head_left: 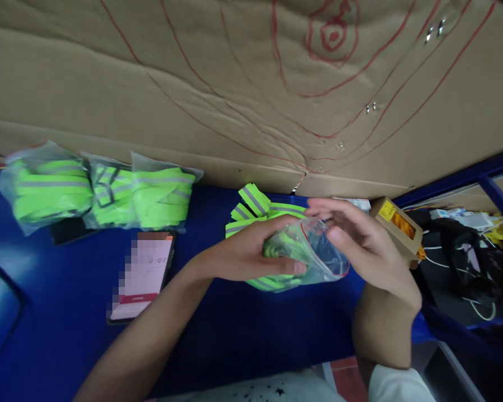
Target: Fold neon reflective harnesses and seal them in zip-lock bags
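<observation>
Clear bag (pixel 324 258) with green straps (pixel 281 245) over the tabletop (pixel 251 329)
Left hand (pixel 243 252) clamped on the bag; right hand (pixel 371 245) at its mouth, thumb and fingers apart

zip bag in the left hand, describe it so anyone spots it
Start at the blue table. Above it, the left hand holds a clear zip bag with a red line around its mouth. Unlike the three filled bags lying further left, it is held.

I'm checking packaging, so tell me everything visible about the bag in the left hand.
The bag is clear and plastic-looking, its red-edged mouth gaping toward the right hand. Bright green material shows through its other end. The left hand grips it, tilted, over the blue table; the right thumb overlaps its mouth.
</observation>
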`<state>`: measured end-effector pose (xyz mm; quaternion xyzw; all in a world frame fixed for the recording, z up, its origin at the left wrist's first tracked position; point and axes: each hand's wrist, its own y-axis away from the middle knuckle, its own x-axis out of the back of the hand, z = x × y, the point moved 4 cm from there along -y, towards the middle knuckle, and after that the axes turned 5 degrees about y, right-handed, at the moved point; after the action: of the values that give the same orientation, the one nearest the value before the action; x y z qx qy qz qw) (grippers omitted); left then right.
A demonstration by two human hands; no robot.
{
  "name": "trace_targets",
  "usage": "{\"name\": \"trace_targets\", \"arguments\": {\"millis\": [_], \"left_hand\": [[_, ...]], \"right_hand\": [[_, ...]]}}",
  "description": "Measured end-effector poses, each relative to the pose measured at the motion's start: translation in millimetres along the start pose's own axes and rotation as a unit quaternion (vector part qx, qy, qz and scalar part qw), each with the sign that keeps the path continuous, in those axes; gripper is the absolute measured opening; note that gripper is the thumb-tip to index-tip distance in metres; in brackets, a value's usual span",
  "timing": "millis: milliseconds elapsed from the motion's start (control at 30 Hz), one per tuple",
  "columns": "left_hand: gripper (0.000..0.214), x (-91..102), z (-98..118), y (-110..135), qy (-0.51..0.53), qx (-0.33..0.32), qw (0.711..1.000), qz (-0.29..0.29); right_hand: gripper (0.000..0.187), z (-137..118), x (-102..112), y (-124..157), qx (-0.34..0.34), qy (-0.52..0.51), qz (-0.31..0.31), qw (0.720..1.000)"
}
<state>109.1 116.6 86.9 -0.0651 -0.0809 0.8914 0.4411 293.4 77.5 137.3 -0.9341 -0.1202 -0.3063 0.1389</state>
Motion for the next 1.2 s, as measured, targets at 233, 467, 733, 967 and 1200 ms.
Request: {"name": "trace_targets", "arguments": {"millis": [233,467,733,967,1200], "left_hand": [[0.072,11.5,-2,2,0.071,-0.038,0.996,0.046],[0.052,16.2,1,6,0.061,-0.066,0.996,0.019],[0.031,15.8,8,4,-0.001,-0.076,0.987,0.141],[0.032,24.2,-9,16,0.043,-0.119,0.948,0.293],[0.032,22.6,-2,8,0.167,-0.090,0.936,0.298]], "right_hand": [[0.067,-3,10,5,0.095,0.123,-0.079,0.985],[0.045,-13,16,6,0.148,0.073,-0.131,0.978],[0.027,0,27,9,0.087,0.060,0.017,0.994],[0.016,13,26,4,0.012,-0.060,0.064,0.996],[0.008,16,23,-1,0.043,-0.003,0.111,0.993]]}}
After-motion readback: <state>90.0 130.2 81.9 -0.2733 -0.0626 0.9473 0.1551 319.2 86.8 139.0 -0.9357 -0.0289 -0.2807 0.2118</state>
